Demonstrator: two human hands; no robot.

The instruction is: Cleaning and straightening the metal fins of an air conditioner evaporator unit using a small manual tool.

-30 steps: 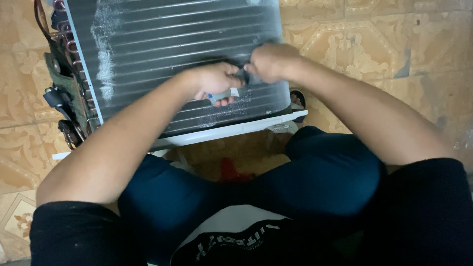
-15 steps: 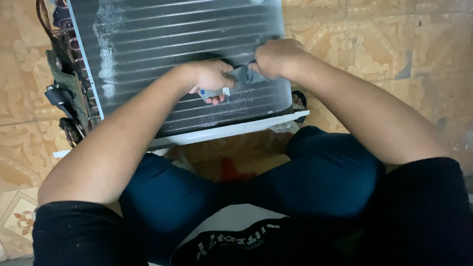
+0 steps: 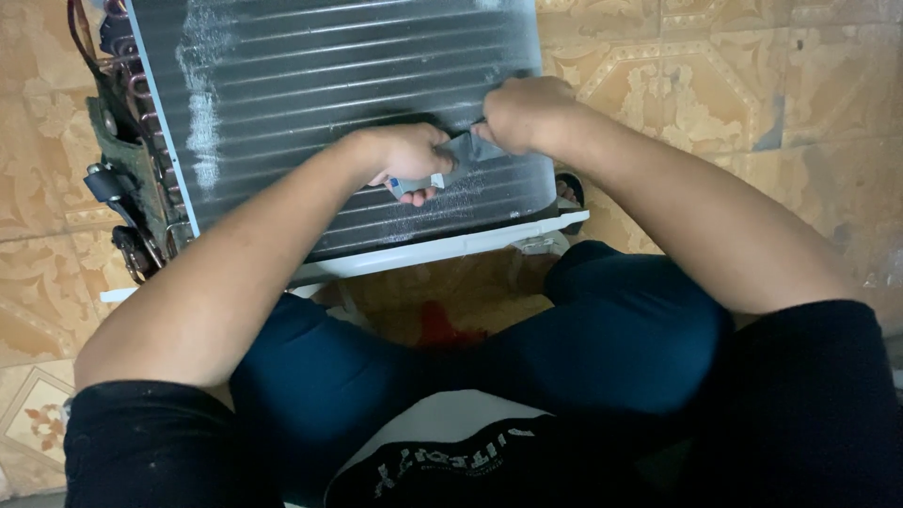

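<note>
**What the head view keeps from sight**

The finned coil unit [image 3: 310, 103] runs past the top edge, so its far end is cut off. The left hand [image 3: 406, 156] curls over a small grey tool [image 3: 442, 174], covering most of it; its kind cannot be told. The right hand [image 3: 523, 113] is a closed fist whose fingertips stay hidden beneath the knuckles, and what they pinch is unclear. Copper pipe bends [image 3: 132, 85] and dark fittings at the unit's left side are too small and dim to separate. A red object [image 3: 440, 329] on the floor sits half hidden between the knees.
</note>
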